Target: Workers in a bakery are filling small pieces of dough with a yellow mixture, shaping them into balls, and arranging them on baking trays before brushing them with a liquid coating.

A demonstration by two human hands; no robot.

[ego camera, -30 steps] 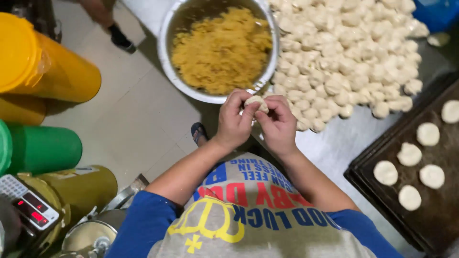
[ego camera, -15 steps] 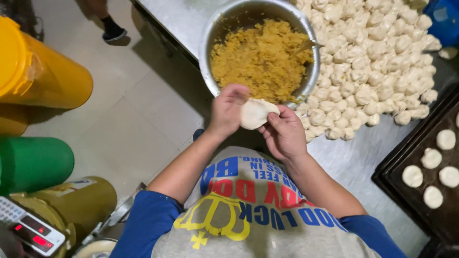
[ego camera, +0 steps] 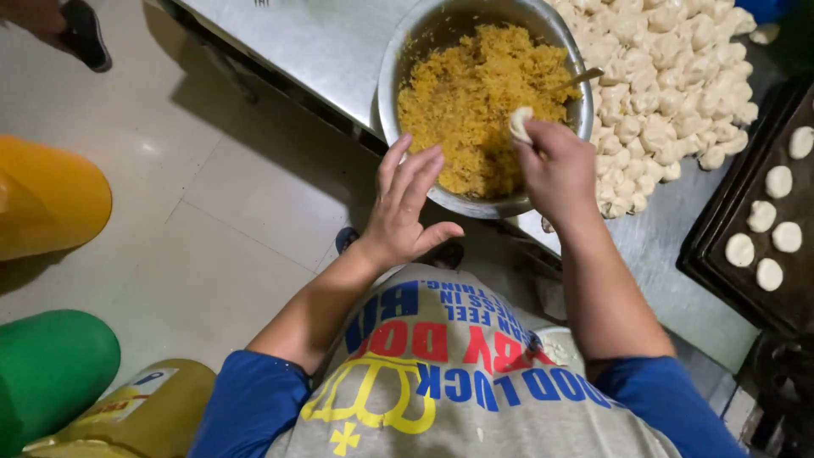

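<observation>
My right hand holds a small flattened piece of white dough over the near rim of a steel bowl full of yellow crumbly filling. My left hand hovers beside the bowl's near left side with fingers spread, holding nothing. A spoon handle sticks out of the filling at the bowl's right side.
A heap of white dough pieces lies on the steel table right of the bowl. A dark tray with several flat dough rounds sits at far right. Yellow and green containers stand on the floor at left.
My hands have parted: the right carried the dough piece up over the bowl, and the left let go and opened. The view shifted, bringing the bowl closer to centre.
</observation>
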